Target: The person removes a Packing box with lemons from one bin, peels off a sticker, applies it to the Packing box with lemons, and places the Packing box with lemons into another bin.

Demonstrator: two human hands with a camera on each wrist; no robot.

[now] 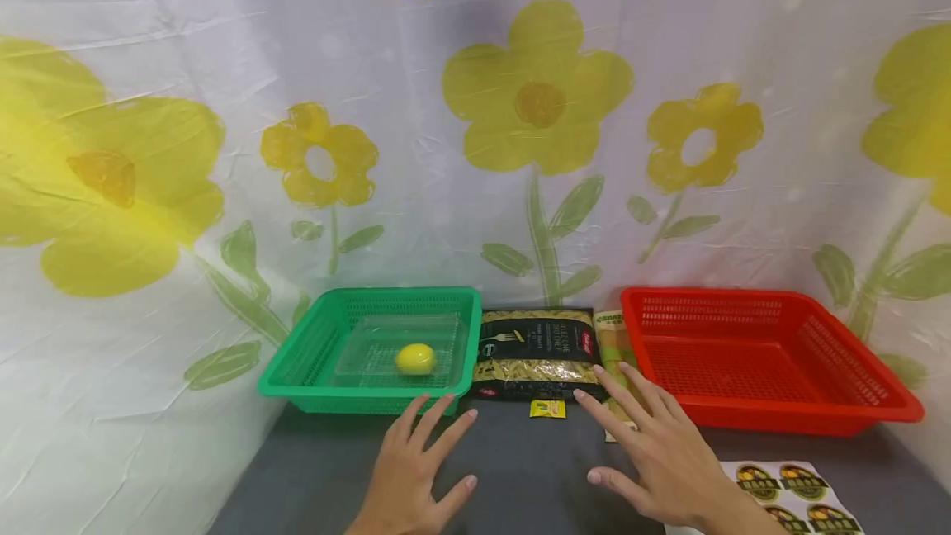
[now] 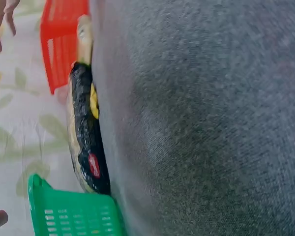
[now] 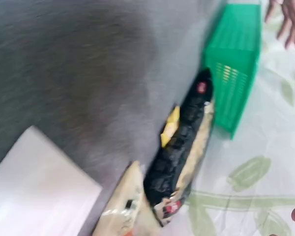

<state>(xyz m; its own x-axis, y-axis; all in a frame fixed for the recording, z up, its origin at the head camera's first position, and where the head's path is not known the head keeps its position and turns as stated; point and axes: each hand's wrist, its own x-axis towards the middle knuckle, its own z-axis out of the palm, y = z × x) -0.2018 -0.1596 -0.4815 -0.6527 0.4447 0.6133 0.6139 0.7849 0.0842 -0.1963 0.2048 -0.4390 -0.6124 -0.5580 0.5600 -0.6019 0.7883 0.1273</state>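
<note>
Both hands hover over the grey table with fingers spread, holding nothing. The left hand [image 1: 412,469] is in front of the green basket [image 1: 297,393], its fingertips overlapping the basket's near rim in the head view. Inside that basket are a yellow lemon [image 1: 415,359] and a clear plastic container [image 1: 364,353]. My right hand [image 1: 657,452] is before the black pasta bag [image 1: 533,353], which has a clear window showing pasta. A small yellow packet [image 1: 547,409] lies at the bag's front edge. Partly hidden behind the right fingers is a beige and green package [image 1: 612,335].
A red basket [image 1: 787,418] stands at the right, beside the beige package. Near the right forearm lies a white sheet of round stickers [image 1: 798,494]. A white curtain with yellow flowers [image 1: 416,229] hangs behind the table [image 1: 520,477].
</note>
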